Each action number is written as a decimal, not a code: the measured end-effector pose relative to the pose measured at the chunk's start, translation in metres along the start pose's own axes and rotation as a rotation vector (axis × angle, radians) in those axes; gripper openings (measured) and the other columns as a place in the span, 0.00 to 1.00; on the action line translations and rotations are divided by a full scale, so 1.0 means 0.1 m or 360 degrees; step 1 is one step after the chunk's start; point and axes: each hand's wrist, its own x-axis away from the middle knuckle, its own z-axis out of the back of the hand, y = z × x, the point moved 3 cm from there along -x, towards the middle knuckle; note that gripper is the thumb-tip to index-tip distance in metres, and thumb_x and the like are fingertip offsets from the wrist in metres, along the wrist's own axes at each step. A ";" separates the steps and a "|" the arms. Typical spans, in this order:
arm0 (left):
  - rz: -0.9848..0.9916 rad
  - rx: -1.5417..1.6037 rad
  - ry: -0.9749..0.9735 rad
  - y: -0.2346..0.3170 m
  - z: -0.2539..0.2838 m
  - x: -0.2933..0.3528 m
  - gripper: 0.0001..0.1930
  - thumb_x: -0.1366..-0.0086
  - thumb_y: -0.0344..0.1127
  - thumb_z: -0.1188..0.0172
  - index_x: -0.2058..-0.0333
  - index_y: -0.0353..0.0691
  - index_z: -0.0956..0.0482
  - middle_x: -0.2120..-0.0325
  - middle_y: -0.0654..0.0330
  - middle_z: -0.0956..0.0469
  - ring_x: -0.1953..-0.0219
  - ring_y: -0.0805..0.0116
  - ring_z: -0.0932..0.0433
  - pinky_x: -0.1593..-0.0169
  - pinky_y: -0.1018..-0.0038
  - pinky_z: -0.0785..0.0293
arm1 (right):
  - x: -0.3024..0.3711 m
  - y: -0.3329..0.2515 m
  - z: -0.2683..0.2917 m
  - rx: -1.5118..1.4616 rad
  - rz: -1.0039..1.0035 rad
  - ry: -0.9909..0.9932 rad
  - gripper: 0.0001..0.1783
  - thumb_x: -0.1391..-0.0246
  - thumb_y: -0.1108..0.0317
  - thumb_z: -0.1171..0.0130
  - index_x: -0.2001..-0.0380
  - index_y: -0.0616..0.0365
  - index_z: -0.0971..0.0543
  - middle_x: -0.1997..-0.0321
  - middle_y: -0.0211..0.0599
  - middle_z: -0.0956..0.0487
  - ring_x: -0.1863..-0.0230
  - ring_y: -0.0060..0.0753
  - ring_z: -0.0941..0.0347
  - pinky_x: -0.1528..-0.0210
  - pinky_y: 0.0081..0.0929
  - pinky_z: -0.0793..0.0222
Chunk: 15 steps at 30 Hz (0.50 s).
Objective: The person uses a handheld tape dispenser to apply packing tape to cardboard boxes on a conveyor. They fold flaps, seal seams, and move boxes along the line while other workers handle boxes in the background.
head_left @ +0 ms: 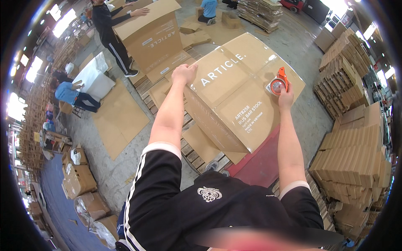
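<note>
A large closed cardboard box (228,94) stands in front of me, with white print and clear tape over its top. My left hand (184,74) rests on the box's left edge near its far corner, thumb out over the top; most of its fingers are hidden beyond the edge. In my right hand (285,95) is an orange tape dispenser (282,76) with a roll of clear tape, held over the right side of the box top. I cannot tell whether the dispenser touches the cardboard.
Wooden pallets (193,158) and a red mat (256,165) lie under the box. Another large box (150,46) stands far left beside a person in black. A person in blue handles a white wrapped item (97,75). Flat cardboard stacks (345,159) line the right.
</note>
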 end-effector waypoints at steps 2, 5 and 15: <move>-0.0003 -0.0008 -0.0026 0.01 0.02 0.00 0.37 0.29 0.72 0.45 0.39 0.47 0.14 0.39 0.51 0.15 0.35 0.53 0.19 0.32 0.58 0.26 | -0.02 0.02 -0.02 0.0025 -0.0015 -0.0030 0.22 0.30 0.70 0.39 0.35 0.57 0.21 0.42 0.38 0.15 0.42 0.34 0.18 0.37 0.32 0.25; 0.0014 -0.0022 -0.0132 -0.01 0.06 -0.01 0.39 0.28 0.71 0.47 0.35 0.46 0.17 0.37 0.51 0.17 0.32 0.52 0.21 0.30 0.57 0.27 | -0.04 0.04 -0.06 0.0007 0.0001 -0.0061 0.22 0.30 0.69 0.39 0.34 0.57 0.21 0.41 0.39 0.15 0.41 0.34 0.18 0.37 0.32 0.25; -0.0151 -0.0353 0.0163 -0.08 0.06 0.20 0.36 0.27 0.66 0.45 0.33 0.43 0.21 0.45 0.46 0.14 0.39 0.47 0.17 0.33 0.55 0.25 | -0.03 0.08 -0.06 -0.0048 0.0042 -0.0087 0.21 0.29 0.70 0.40 0.35 0.60 0.21 0.42 0.40 0.14 0.42 0.35 0.18 0.37 0.32 0.25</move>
